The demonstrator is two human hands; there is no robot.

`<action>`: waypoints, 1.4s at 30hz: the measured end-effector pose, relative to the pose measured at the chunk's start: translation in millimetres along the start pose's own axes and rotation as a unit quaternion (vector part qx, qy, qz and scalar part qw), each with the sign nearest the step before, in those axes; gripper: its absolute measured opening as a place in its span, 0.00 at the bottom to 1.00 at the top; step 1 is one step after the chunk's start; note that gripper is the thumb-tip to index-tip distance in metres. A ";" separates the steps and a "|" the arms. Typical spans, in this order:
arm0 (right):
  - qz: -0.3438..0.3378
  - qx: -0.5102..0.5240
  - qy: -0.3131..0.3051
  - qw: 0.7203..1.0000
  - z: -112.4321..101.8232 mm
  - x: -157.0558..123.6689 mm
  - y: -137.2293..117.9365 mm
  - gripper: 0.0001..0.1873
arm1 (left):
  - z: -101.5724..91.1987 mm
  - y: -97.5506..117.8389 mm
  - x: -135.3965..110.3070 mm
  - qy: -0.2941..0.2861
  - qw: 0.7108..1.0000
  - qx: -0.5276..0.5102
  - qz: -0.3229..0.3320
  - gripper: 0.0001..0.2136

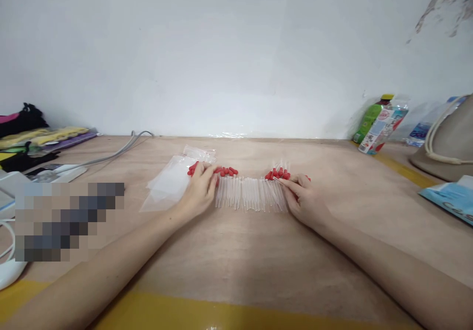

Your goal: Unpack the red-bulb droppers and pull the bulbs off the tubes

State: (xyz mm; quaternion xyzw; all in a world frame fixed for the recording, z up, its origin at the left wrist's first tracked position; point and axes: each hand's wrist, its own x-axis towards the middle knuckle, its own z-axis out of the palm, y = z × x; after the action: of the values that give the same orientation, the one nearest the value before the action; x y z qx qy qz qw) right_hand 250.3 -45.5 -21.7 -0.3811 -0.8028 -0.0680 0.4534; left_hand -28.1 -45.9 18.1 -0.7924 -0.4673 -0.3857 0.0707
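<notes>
A row of thin clear tubes [251, 193] with tapered ends, which look like dropper tubes, lies side by side on the table. At the left end of the row is my left hand [199, 189], fingers curled around a small red bulb at its fingertips. More red bulbs [228, 171] lie just beyond it. My right hand [305, 199] pinches a clear tube at the right end of the row. Just past its fingertips sits a cluster of red bulbs [279, 174], with clear tubes [283, 164] pointing away behind them.
Clear plastic bags [166, 182] lie left of my left hand. A grey cable [118, 151] and folded cloth items [62, 135] are at far left. On the right stand a green bottle [369, 120], a printed carton-like bottle [382, 130], a hat [449, 138] and a blue packet [451, 197].
</notes>
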 end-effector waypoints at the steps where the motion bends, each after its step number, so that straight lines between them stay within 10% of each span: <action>1: 0.001 0.004 0.001 1.000 0.9 1.2 0.5 0.13 | -2.2 -5.4 5.9 0.016 1.000 0.005 -0.010 0.12; 11: 0.002 0.008 -0.043 0.999 4.9 2.3 -9.3 0.12 | -6.4 -37.5 55.8 -0.113 0.980 0.103 -0.131 0.14; 20: -0.013 0.026 -0.076 0.997 4.2 2.8 -15.4 0.08 | 16.7 -27.9 66.3 -0.190 0.956 0.196 -0.110 0.12; 25: -0.025 0.032 -0.094 0.995 3.1 3.7 -18.0 0.10 | 15.8 -31.3 64.3 -0.153 0.967 0.170 -0.116 0.12; 32: 0.017 0.028 -0.045 0.998 -1.1 7.8 -7.4 0.11 | 4.8 -14.5 24.9 0.075 0.989 0.123 -0.011 0.08; 42: 0.141 -0.173 -0.090 0.971 -13.5 33.5 37.6 0.10 | 4.0 -2.9 -20.5 0.006 0.991 0.046 0.126 0.03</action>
State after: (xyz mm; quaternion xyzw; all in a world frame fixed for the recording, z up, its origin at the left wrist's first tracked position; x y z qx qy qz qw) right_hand 274.8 -6.9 3.3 -0.5677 -0.7544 -0.1065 0.3118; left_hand -33.7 -56.5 0.7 -0.8386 -0.3802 -0.3567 0.1578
